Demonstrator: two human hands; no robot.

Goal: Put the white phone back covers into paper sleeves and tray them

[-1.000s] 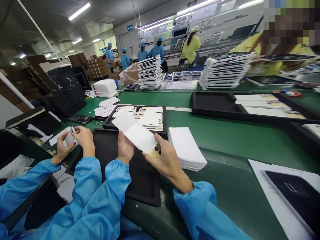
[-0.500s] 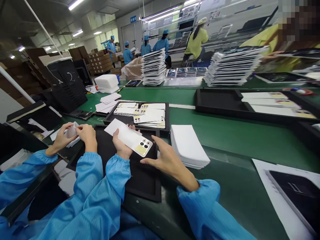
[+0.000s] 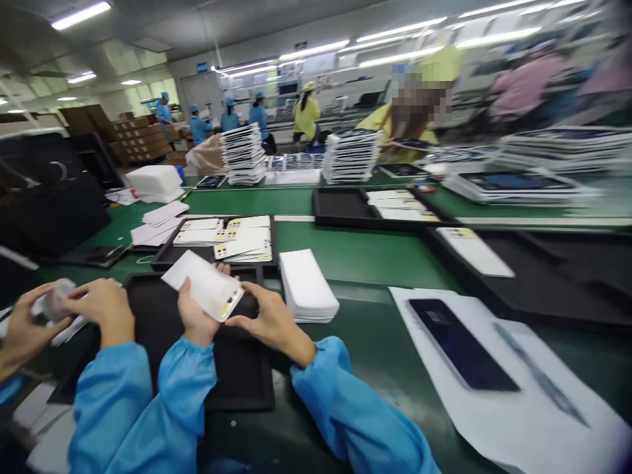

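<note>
My left hand [image 3: 198,316] is closed around a white sleeve [image 3: 200,280], holding it tilted above a black tray [image 3: 241,378]. A white phone back panel [image 3: 230,307] with camera rings and a yellow patch shows at the sleeve's near right end; the rest of it is covered. My right hand [image 3: 276,321] grips that exposed end between thumb and fingers. Just right of the hands lies a stack of white sleeves [image 3: 307,283].
A co-worker's hands [image 3: 101,306] handle a small pale item at left. Behind sits a tray of panels [image 3: 162,260]. A dark phone [image 3: 459,342] and a pen [image 3: 538,372] lie on white paper at right. More black trays [image 3: 543,283] stand beyond.
The sleeve now covers more of the phone back panel, with less of the yellow patch showing. My right hand has closed onto its end. The view has turned right.
</note>
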